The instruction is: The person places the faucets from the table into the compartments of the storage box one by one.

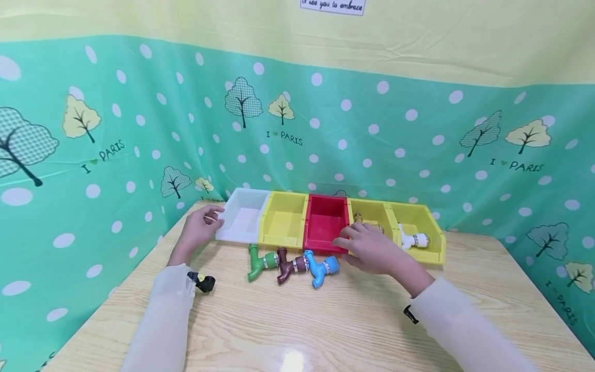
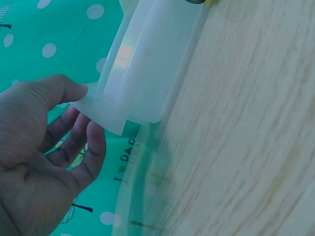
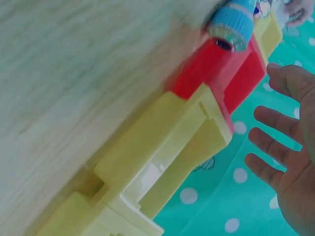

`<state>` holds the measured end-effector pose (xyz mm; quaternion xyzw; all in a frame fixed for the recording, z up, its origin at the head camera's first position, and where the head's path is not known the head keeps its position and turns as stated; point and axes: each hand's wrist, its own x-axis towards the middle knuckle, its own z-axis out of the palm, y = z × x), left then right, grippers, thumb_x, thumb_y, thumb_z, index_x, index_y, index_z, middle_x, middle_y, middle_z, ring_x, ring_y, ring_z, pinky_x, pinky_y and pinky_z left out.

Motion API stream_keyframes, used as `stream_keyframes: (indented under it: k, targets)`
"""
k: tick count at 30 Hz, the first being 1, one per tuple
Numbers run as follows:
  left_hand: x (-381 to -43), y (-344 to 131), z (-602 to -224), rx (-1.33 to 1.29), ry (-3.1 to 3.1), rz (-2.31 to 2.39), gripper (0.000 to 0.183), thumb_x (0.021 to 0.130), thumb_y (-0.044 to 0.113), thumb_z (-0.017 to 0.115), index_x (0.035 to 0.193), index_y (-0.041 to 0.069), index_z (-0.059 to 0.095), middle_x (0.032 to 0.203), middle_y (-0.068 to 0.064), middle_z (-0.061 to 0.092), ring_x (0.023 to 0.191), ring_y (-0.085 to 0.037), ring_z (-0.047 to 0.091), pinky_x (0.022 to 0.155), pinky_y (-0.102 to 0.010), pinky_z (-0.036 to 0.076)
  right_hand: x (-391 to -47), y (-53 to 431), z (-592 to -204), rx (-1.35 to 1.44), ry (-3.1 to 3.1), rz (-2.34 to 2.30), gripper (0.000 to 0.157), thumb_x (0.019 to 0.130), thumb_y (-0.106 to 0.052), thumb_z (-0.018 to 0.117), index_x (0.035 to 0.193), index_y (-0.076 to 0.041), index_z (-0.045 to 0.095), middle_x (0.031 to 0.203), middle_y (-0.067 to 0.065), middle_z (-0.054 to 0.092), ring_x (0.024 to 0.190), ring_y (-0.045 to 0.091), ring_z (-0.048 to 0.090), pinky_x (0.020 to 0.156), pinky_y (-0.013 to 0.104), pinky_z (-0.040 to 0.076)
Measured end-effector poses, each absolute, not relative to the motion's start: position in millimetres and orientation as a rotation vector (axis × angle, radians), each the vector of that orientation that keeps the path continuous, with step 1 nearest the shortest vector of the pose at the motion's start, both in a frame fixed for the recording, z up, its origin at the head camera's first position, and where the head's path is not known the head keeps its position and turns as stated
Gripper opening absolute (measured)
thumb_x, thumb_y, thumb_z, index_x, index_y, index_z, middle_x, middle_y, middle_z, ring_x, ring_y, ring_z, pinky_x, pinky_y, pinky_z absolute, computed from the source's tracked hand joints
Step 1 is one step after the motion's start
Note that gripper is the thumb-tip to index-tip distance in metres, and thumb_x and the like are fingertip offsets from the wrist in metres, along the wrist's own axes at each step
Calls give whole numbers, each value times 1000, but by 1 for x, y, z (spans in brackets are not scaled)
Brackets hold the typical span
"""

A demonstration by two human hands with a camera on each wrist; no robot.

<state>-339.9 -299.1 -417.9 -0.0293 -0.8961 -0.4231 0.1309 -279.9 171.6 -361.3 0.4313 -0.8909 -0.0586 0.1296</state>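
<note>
My left hand [image 1: 201, 227] is at the left side of the white bin [image 1: 238, 239], pinching its edge between thumb and curled fingers in the left wrist view. Over the front of the red bin [image 1: 321, 246] and the neighbouring yellow bin, my right hand [image 1: 369, 248] has its fingers spread, holding nothing. A green tap [image 1: 262, 262], a maroon tap [image 1: 292, 265] and a blue tap [image 1: 322, 267] lie in a row before the bins. The yellow bin partly behind my right hand contains a brass-coloured tap [image 1: 358, 218]. A white tap [image 1: 412, 241] lies in the rightmost yellow bin [image 1: 429, 258].
Another yellow bin [image 1: 281, 241] stands between the white and red ones, all side by side on the wooden table [image 1: 297, 323]. Behind them hangs a green dotted curtain [image 1: 325, 144], which also runs along the left and right sides.
</note>
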Motion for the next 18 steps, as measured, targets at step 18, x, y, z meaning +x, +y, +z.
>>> stream_keyframes:
  k: [18]
  targets:
    - [-340, -299, -418, -92, -2596, -1254, 33, 101, 16, 65, 133, 7, 64, 116, -18, 63, 103, -32, 61, 80, -38, 54, -267, 145, -388, 1516, -2518, -235, 37, 93, -32, 78, 128, -31, 69, 123, 1, 64, 108, 21, 55, 91, 39, 50]
